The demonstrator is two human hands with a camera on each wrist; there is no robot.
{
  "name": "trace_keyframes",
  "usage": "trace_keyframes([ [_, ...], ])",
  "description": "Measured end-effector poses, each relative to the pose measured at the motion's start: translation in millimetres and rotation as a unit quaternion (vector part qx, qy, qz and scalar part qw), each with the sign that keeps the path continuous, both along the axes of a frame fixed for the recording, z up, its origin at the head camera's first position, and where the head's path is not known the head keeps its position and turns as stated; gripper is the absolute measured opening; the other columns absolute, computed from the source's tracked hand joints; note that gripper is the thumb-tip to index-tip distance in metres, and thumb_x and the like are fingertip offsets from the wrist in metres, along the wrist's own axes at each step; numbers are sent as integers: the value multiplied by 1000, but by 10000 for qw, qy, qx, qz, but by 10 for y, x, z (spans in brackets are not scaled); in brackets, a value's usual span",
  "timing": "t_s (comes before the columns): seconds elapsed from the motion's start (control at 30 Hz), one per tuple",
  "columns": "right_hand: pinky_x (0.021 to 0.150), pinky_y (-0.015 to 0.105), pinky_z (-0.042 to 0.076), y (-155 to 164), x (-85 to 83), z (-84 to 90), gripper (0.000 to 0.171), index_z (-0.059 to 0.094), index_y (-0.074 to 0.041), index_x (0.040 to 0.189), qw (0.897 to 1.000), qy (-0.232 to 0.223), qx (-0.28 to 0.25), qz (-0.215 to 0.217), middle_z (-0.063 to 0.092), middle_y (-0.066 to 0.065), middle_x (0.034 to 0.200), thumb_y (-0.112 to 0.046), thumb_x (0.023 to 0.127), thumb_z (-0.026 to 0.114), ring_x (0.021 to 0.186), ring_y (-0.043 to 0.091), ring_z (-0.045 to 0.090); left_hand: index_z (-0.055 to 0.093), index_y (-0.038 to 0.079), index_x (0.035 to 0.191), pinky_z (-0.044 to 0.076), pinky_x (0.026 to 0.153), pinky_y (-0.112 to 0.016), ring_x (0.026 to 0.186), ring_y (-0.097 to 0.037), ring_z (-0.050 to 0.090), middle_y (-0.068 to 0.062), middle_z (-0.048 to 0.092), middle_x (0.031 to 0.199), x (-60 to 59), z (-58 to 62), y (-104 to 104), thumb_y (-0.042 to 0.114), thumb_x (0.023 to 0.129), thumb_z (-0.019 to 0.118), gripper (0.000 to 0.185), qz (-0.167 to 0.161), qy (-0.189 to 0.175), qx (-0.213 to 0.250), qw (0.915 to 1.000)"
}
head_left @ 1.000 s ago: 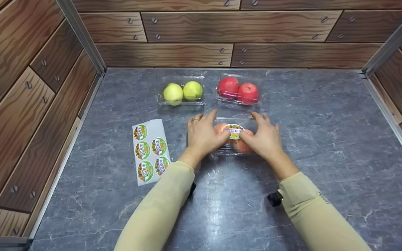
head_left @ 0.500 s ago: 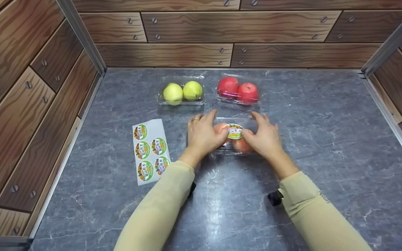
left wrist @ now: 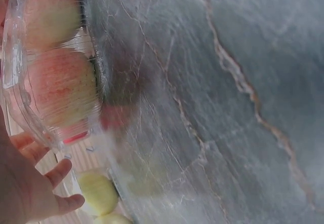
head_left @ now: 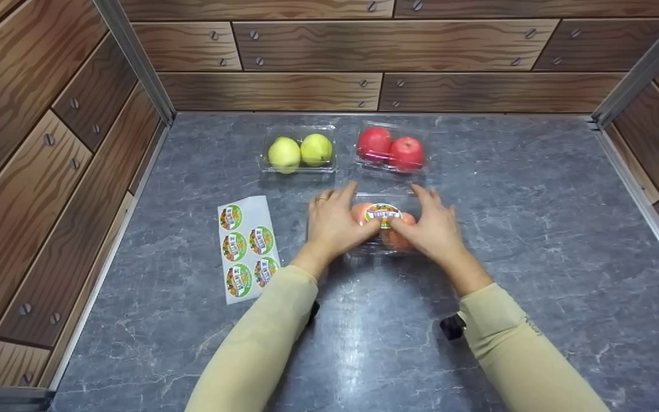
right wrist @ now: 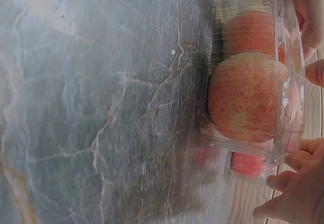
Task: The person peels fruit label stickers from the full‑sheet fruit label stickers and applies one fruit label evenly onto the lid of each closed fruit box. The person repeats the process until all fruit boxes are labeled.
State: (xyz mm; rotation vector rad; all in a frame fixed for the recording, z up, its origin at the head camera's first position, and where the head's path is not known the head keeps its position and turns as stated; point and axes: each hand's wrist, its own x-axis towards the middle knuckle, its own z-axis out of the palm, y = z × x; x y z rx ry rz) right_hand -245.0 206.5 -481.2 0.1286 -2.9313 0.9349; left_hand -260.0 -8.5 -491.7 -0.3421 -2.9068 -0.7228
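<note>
While thumbs (head_left: 370, 229) touch sticker (head_left: 384, 210), hands (head_left: 334, 222) (head_left: 435, 230) flanking container (head_left: 372, 248)

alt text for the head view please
A person's left hand and right hand touch a round multicoloured sticker on a clear plastic box of round pinkish-orange fruit. Behind are similar boxes of yellow-green fruit and red fruit; left, a white sheet of round stickers lies on the grey marbled table.
</note>
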Motion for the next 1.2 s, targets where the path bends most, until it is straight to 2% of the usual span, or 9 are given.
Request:
trace_keyframes([
  [0.5,121,76,12,7,16,-10,94,39,0,160,10000,15,39,27,39,36,160,-47,88,77,152,53,31,45,17,162,26,122,-64,144,-38,47,-8,56,157,6,2,2,72,84,67,98,-8,-101,-88,9999],
  [0.7,121,76,13,9,9,-22,94,39,-1,161,10000,5,10,24,43,30,160,-45,87,77,152,52,32,45,17,162,27,122,-63,144,-37,47,-8,56,156,-1,-4,1,69,83,67,96,-15,-104,-83,9999],
  [1.2,120,77,17,25,-3,-53,80,43,0,159,9997,213,-96,0,45,30,159,-31,89,69,152,49,35,50,16,158,28,121,-62,141,-36,51,-8,61,151,-9,-12,-12,57,83,68,88,27,-12,100,9999],
])
